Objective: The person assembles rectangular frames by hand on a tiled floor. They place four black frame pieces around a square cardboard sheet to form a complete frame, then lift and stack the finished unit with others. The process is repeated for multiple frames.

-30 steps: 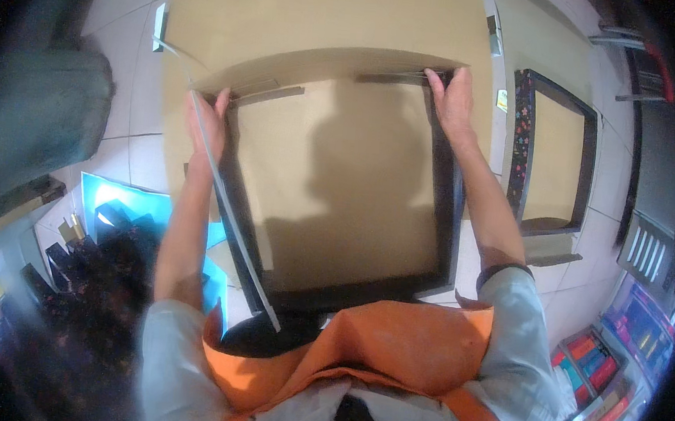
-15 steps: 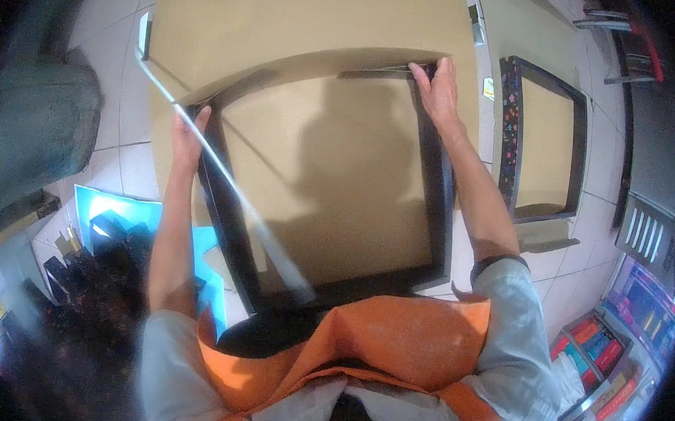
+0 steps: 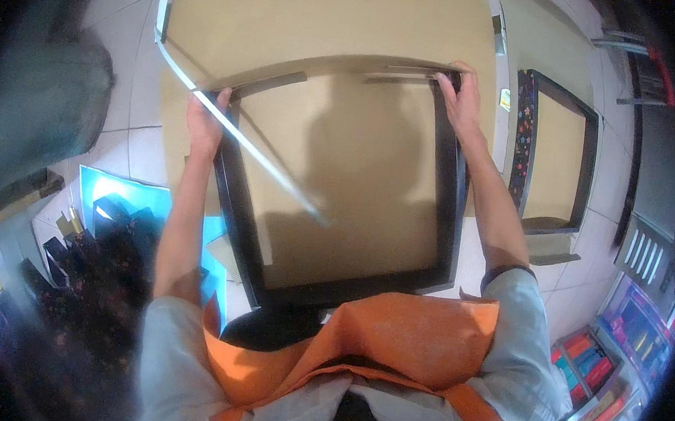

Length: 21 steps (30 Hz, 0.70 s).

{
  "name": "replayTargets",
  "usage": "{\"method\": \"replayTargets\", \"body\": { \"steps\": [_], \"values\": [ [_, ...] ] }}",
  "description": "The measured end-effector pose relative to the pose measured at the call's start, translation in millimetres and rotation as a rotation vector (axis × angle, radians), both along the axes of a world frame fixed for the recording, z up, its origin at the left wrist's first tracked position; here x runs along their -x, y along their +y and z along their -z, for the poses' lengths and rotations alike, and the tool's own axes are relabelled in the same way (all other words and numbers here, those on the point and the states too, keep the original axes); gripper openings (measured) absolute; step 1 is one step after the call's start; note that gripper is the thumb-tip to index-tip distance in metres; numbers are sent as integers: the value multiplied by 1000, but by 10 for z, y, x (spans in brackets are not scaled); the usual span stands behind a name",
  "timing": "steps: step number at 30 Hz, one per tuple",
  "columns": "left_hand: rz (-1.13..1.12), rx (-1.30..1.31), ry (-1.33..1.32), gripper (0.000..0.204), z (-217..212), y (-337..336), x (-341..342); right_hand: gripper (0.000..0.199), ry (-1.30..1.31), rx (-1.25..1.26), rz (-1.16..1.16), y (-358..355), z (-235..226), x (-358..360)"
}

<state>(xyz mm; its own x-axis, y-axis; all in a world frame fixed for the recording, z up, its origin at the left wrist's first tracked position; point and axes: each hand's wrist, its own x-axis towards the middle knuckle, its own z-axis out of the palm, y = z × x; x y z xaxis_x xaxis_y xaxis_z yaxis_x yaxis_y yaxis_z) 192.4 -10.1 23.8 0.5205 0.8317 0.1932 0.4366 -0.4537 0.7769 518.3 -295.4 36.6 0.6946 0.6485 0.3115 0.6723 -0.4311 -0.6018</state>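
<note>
A large dark rectangular frame [image 3: 450, 195] lies before me on a tan board, its near side close to my orange apron. My left hand [image 3: 206, 125] grips its far left corner, thumb on top. At the far right corner, my right hand [image 3: 461, 102] has its thumb inside the edge and its fingers outside. A thin pale strip [image 3: 259, 156] slants from beyond my left hand across the frame, passing over that hand. Whether the tan surface inside belongs to the frame or lies underneath, I cannot tell.
The tan board [image 3: 335, 22] extends beyond the frame. Right of it lies a smaller dark frame [image 3: 583, 161] with a floral side. Dark pieces [image 3: 115, 250] are heaped on the left by a blue sheet [image 3: 147, 192]. A tray [image 3: 589, 357] holds coloured items at lower right.
The view has shifted, so the frame and both hands sit further right in the picture. The pale strip's near end now appears higher. Both hands keep their hold on the frame's corners.
</note>
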Motion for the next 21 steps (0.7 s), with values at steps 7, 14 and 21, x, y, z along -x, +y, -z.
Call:
{"method": "replayTargets", "body": {
  "steps": [7,14,21],
  "values": [
    [228,-238,-16,14,-30,81,103,25,234,-238,-134,-155,56,-41],
    [198,-183,-89,14,-107,-60,58,24,685,-303,-61,-129,-3,-90],
    [181,415,-514,14,46,16,108,21,650,-265,-30,-4,15,-107]
  ]
}}
